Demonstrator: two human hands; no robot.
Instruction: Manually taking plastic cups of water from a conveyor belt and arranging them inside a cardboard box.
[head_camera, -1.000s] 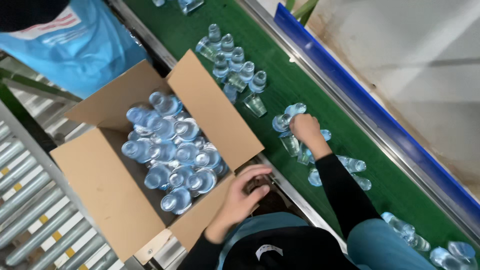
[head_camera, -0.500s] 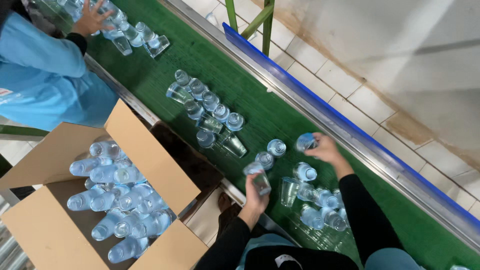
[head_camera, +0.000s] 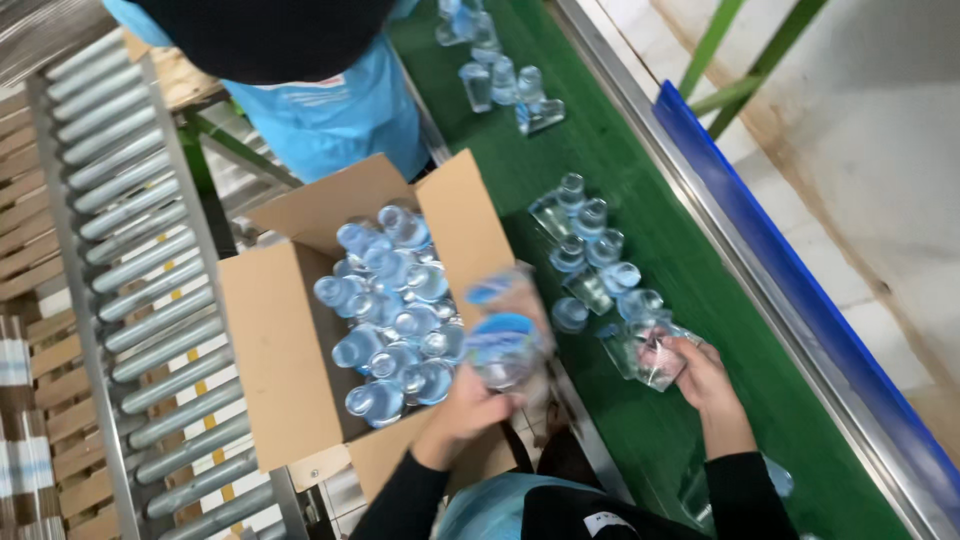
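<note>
My left hand (head_camera: 470, 405) grips a clear plastic bottle (head_camera: 503, 340) with a blue label, blurred by motion, at the near right edge of an open cardboard box (head_camera: 280, 350). The box holds several clear bottles with blue caps (head_camera: 390, 310). My right hand (head_camera: 700, 375) rests on the green conveyor belt (head_camera: 660, 230) and closes on another clear bottle (head_camera: 650, 355). Several more bottles (head_camera: 590, 255) lie in a cluster on the belt just beyond that hand.
A co-worker in a light blue top (head_camera: 320, 100) stands beyond the box. More bottles (head_camera: 505, 80) lie farther up the belt. A grey roller conveyor (head_camera: 130, 270) runs left of the box. A blue rail (head_camera: 790, 290) edges the belt's right side.
My left hand has carried a bottle from the belt over toward the box. My right hand stays on the belt among the bottles. The view has swung left, bringing the box to the middle.
</note>
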